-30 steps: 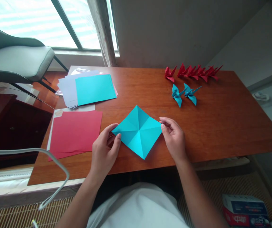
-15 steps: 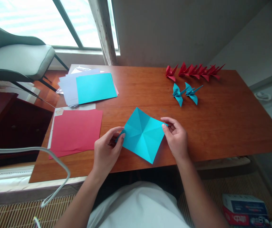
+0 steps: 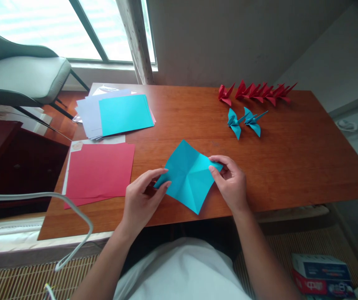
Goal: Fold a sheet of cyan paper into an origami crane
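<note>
Brown wood formed the table [image 3: 304, 154] beneath the left hand [image 3: 140, 200] and right hand [image 3: 232, 183]. Red sheets [image 3: 100, 171] lay left of the left fingers. Between both hands' fingers was a creased turquoise sheet [image 3: 187, 175]; left thumb and index, slightly parted, held its left corner, right thumb and fingers closed on its right. Turquoise folded birds [image 3: 234, 121] stood beyond the right fingers.

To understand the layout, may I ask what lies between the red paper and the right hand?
The head view shows the left hand and the creased blue sheet between the red paper and right hand.
</note>
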The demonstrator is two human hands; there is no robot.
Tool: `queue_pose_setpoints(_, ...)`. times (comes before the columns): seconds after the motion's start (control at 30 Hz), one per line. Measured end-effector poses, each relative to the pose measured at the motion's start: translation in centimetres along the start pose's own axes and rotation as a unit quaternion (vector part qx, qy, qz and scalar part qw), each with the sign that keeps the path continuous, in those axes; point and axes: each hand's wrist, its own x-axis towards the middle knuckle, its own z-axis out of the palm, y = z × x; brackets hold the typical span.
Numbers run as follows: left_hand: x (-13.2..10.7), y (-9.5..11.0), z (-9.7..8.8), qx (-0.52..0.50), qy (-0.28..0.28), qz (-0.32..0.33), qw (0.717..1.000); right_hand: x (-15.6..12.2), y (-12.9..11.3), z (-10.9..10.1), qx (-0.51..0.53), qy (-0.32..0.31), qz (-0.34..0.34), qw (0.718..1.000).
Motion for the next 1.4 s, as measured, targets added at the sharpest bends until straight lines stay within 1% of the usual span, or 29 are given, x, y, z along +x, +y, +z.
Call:
queue_pose_setpoints(0.13,-0.05,0.04,-0.07,0.004,-0.003,0.027,1.0,0.07,-0.2,-0.06,-0.013,-0.018,-0.032,0.999)
queue_pose_setpoints(0.27,-0.21,0.23,0.04,0.036,0.026,0.028,0.999,0.11,-0.41,-0.12,-0.006,-0.025,-0.056,0.998)
queue_pose_setpoints(0.5,-0.22,0.27,0.05,0.043,0.042,0.03,0.998,-0.05,-0.82,-0.23,0.0,-0.036,-0.036,0.999)
queue_pose_setpoints(0.8,-0.09,0.29,-0.05,0.061,0.032,0.04,0.997,-0.05,-0.78,-0.16,0.003,-0.015,-0.034,0.999)
queue_pose_setpoints(1.2,0.02,0.6,-0.04,0.067,0.042,0.04,0.996,-0.12,-0.51,-0.1,0.006,0.01,-0.026,1.0)
queue_pose_setpoints(1.4,-0.02,0.57,0.02,0.071,0.041,0.021,0.996,-0.07,-0.5,-0.08,0.006,0.008,-0.023,1.0)
